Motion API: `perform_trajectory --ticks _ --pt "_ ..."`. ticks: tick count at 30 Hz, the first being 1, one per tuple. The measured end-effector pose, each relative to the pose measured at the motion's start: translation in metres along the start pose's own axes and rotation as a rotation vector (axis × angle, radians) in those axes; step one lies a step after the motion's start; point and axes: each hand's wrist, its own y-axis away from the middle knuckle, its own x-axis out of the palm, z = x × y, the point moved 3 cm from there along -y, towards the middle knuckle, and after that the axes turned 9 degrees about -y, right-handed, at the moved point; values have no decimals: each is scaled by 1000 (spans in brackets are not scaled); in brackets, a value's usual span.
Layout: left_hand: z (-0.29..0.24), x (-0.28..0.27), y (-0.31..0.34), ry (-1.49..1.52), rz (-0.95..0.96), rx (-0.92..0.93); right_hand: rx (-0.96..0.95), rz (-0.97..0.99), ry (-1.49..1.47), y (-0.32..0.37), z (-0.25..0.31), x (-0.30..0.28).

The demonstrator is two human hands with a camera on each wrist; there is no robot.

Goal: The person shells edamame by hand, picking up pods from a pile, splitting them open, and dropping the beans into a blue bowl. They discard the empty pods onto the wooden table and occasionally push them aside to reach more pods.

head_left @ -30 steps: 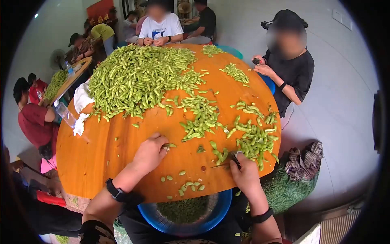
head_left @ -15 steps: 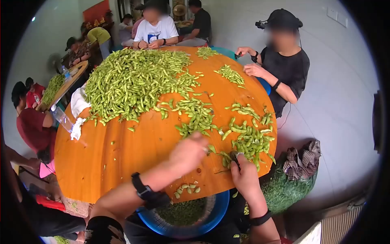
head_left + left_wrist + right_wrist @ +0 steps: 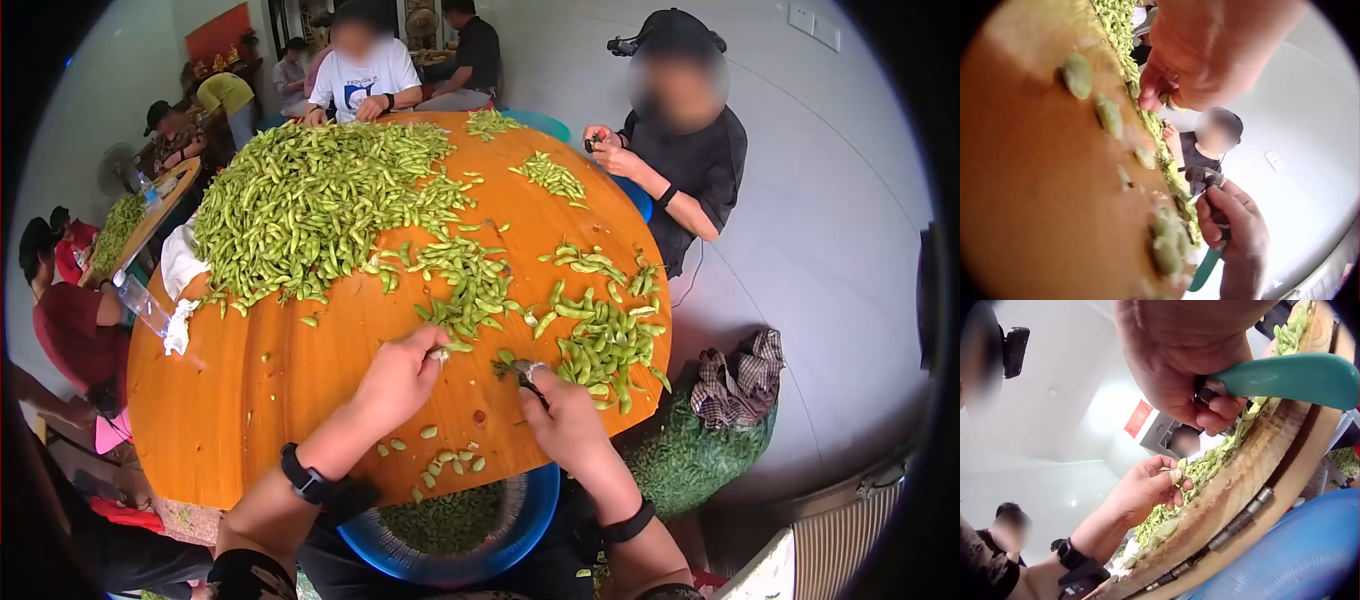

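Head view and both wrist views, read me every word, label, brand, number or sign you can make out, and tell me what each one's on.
Nothing reads with certainty.
White T-shirt: lettering above a blue print, too blurred to read.
Red sign: markings, too small and blurred to read.
Black wrist device: pale marking, too small to read.
Teal handle: no lettering visible.

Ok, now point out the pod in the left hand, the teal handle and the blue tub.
Pod (image 3: pixel 460 347): head view, on the end sticking out from the left hand (image 3: pixel 400 378).
Teal handle (image 3: pixel 1291 379): right wrist view, on its broad side.
Blue tub (image 3: pixel 544 497): head view, on its inner wall.
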Motion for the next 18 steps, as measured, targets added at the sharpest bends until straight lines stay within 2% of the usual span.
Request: perform_trajectory --ticks 2,4,6,7,8,10,11,13,17,18 --pt "3 -3 6 -1 -26 34 -22 5 7 -5 2 6" --pt "9 -11 9 -1 -51 67 -141 -20 50 -8 2 13" --pt "16 -19 10 -515 -70 34 -122 4 81 -11 -2 19" --pt "14 -18 10 -657 -142 83 -106 29 111 -12 -3 20" --pt "12 -16 7 -654 -146 79 -108 33 114 -12 -2 21" --pt "-2 -8 -2 -544 -113 315 -66 45 108 -12 -4 22" --pt "-5 -3 -8 -535 -75 349 -66 51 109 -11 -1 21" --pt "5 10 -22 -550 -46 384 1 55 62 -11 4 18" --pt "-1 10 -30 -620 9 441 8 19 15 -11 -2 13" --pt "0 12 -29 -618 13 446 52 23 -100 -11 -11 15"
